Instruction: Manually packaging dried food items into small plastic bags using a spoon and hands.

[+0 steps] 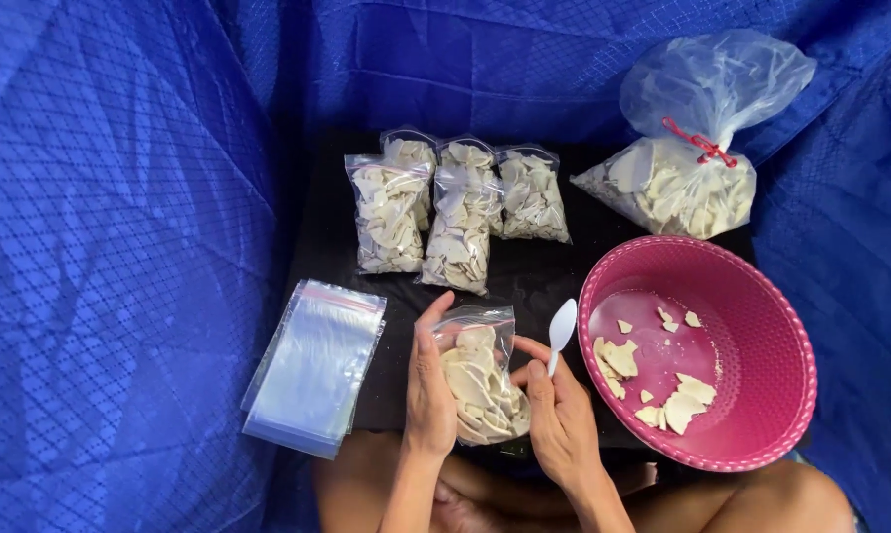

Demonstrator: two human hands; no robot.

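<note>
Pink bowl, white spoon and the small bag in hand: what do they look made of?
Pink bowl: moulded plastic, ribbed wall, slight gloss. White spoon: likely plastic, smooth and shiny. Small bag: thin clear plastic film, since the pale chips show through.

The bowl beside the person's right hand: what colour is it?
Pink. The bowl shows best in the head view, with a few pale chips lying inside.
</note>
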